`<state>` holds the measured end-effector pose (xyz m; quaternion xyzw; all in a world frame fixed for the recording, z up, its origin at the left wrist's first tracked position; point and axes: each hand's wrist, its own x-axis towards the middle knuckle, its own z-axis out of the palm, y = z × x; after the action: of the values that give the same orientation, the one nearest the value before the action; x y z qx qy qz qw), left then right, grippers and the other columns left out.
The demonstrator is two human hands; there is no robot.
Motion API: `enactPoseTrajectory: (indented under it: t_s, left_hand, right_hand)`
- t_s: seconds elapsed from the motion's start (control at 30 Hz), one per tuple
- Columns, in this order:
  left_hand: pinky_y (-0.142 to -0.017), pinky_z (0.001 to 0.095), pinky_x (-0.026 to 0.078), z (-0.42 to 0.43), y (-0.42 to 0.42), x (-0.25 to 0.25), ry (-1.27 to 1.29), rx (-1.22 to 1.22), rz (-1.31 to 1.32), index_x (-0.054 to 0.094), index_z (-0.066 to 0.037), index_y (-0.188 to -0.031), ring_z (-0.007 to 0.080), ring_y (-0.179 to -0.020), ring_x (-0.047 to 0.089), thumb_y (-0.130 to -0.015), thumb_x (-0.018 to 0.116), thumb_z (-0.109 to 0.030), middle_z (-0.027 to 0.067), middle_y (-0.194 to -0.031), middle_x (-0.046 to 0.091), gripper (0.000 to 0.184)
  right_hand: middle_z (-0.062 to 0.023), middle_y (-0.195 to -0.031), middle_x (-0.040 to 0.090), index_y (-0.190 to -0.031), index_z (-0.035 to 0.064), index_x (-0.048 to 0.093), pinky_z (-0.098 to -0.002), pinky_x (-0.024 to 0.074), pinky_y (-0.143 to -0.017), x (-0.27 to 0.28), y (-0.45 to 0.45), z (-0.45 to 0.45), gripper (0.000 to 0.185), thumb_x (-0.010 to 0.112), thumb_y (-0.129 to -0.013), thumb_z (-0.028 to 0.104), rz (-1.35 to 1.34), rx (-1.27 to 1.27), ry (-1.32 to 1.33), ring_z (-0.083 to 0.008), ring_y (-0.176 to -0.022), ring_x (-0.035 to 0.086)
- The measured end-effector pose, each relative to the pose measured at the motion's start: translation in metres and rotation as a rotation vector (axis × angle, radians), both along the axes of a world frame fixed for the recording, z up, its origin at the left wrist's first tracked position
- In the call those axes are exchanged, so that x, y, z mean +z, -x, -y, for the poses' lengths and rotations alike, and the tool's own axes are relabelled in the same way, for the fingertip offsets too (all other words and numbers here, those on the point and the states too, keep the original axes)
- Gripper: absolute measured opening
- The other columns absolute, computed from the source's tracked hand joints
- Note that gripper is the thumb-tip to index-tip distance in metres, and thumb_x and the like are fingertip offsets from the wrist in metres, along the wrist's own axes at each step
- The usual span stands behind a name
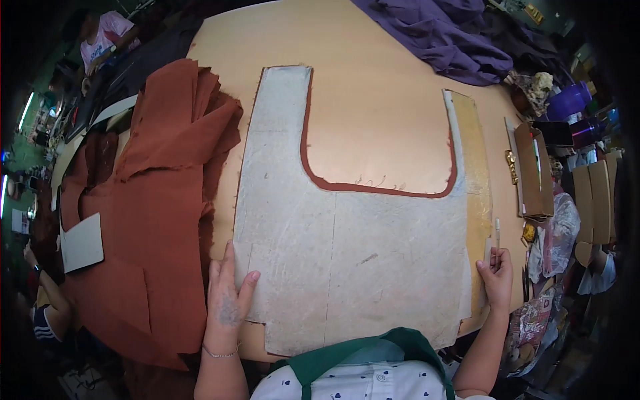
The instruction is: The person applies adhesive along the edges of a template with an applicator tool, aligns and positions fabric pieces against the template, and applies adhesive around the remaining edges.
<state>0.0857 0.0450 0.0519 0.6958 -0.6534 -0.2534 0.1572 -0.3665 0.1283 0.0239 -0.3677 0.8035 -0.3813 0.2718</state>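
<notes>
A large whitish pattern template (387,253) with a deep U-shaped cutout lies flat in front of me, a yellowish strip (477,167) along its right side. Rust-brown fabric (379,189) under it shows as a narrow band round the cutout, with loose threads. My left hand (229,293) rests on the template's lower left edge, thumb and fingers apart. At the lower right edge my right hand (496,272) is closed in a pinch round a slim white pen-like stick (497,230) that points away from me. Its lower part is hidden by the fingers.
Heaped rust-brown cloth (163,233) covers the table's left, a white card piece (83,243) on it. Purple fabric (440,37) lies at the far edge. A cardboard box (533,170) and plastic bags (560,233) line the right. Another person (107,40) is at far left.
</notes>
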Motion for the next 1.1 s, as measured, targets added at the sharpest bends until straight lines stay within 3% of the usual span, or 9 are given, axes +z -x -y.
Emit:
enactPoseTrajectory:
  t_s: [0.3, 0.5, 0.57, 0.67, 0.73, 0.83, 0.9, 0.97, 1.1]
  left_hand:
    - [-0.083, 0.037, 0.041, 0.001, 0.0, -0.001, 0.001, -0.021, 0.022, 0.033, 0.006, -0.13, 0.0312, -0.088, 0.048, -0.078, 0.063, -0.023, 0.02, -0.098, 0.045, 0.067]
    - [-0.089, 0.0416, 0.038, 0.002, 0.009, 0.001, 0.27, -0.049, 0.263, 0.041, 0.004, -0.125, 0.0357, -0.104, 0.044, -0.075, 0.066, -0.021, 0.023, -0.119, 0.04, 0.061]
    - [-0.093, 0.0431, 0.035, 0.008, 0.022, 0.005, 0.286, -0.196, 0.288, 0.043, 0.001, -0.124, 0.0376, -0.111, 0.04, -0.075, 0.067, -0.021, 0.0229, -0.124, 0.038, 0.059]
    - [-0.095, 0.0505, 0.03, 0.016, 0.06, 0.003, 0.245, -0.43, 0.179, 0.046, -0.005, -0.123, 0.039, -0.121, 0.031, -0.075, 0.066, -0.029, 0.018, -0.13, 0.035, 0.057]
    - [-0.093, 0.0614, 0.026, 0.024, 0.09, 0.004, 0.251, -0.453, 0.193, 0.046, -0.011, -0.125, 0.0383, -0.126, 0.025, -0.076, 0.062, -0.04, 0.0131, -0.133, 0.034, 0.059]
    - [-0.088, 0.0703, 0.022, 0.04, 0.106, -0.005, 0.238, -0.421, 0.246, 0.046, -0.016, -0.126, 0.0377, -0.129, 0.02, -0.077, 0.057, -0.05, 0.011, -0.135, 0.032, 0.062]
    - [-0.087, 0.0727, 0.02, 0.04, 0.103, -0.018, 0.256, -0.436, 0.258, 0.045, -0.016, -0.128, 0.0377, -0.13, 0.018, -0.077, 0.053, -0.054, 0.0118, -0.136, 0.031, 0.063]
    - [-0.087, 0.0731, 0.02, 0.039, 0.102, -0.022, 0.26, -0.443, 0.274, 0.044, -0.018, -0.129, 0.0376, -0.13, 0.017, -0.077, 0.053, -0.056, 0.0118, -0.136, 0.03, 0.065]
    - [-0.087, 0.0716, 0.021, 0.041, 0.103, -0.02, 0.25, -0.436, 0.285, 0.044, -0.02, -0.129, 0.0375, -0.129, 0.018, -0.074, 0.056, -0.057, 0.0113, -0.137, 0.03, 0.067]
  right_hand:
    - [0.0034, -0.077, 0.04, -0.093, 0.0036, 0.046, -0.0164, 0.0354, -0.064, 0.006, 0.0, 0.003, 0.029, 0.066, -0.072, -0.002, 0.023, 0.004, -0.045, -0.0048, -0.069, 0.036]
    - [0.0036, -0.076, 0.041, -0.092, 0.0035, 0.046, -0.0166, 0.0351, -0.063, 0.005, 0.002, 0.002, 0.028, 0.067, -0.073, 0.0, 0.05, 0.014, -0.029, -0.0044, -0.068, 0.037]
    - [0.0035, -0.075, 0.042, -0.09, 0.0033, 0.048, -0.0173, 0.0354, -0.064, 0.011, 0.002, 0.007, 0.023, 0.065, -0.076, 0.001, 0.021, 0.059, -0.053, -0.0043, -0.068, 0.038]
    - [0.0027, -0.075, 0.046, -0.089, 0.0019, 0.051, -0.0197, 0.037, -0.063, 0.02, -0.013, 0.04, 0.011, 0.059, -0.084, 0.009, -0.125, -0.023, 0.244, -0.0051, -0.067, 0.04]
    - [0.0, -0.078, 0.05, -0.09, 0.0009, 0.055, -0.0231, 0.0403, -0.067, 0.035, -0.058, 0.076, 0.02, 0.048, -0.091, 0.02, 0.15, -0.068, 0.314, -0.0087, -0.07, 0.046]
    - [-0.0021, -0.083, 0.052, -0.093, 0.0024, 0.058, -0.023, 0.0397, -0.078, 0.031, -0.133, 0.136, 0.029, 0.04, -0.095, 0.025, 0.132, 0.411, 0.403, -0.0115, -0.081, 0.049]
    - [-0.0018, -0.08, 0.052, -0.092, 0.0001, 0.055, -0.0206, 0.0425, -0.069, 0.014, -0.175, 0.17, 0.022, 0.046, -0.093, 0.02, 0.64, 0.545, 0.488, -0.0071, -0.076, 0.052]
    - [-0.0028, -0.08, 0.053, -0.095, 0.001, 0.055, -0.0209, 0.0435, -0.064, 0.001, -0.206, 0.194, 0.019, 0.048, -0.093, 0.018, 0.54, 0.524, 0.554, -0.0081, -0.068, 0.051]
    - [-0.0051, -0.08, 0.056, -0.092, -0.0004, 0.056, -0.0225, 0.0458, -0.064, -0.02, -0.225, 0.206, 0.019, 0.053, -0.09, 0.019, 0.511, 0.504, 0.542, -0.0098, -0.07, 0.054]
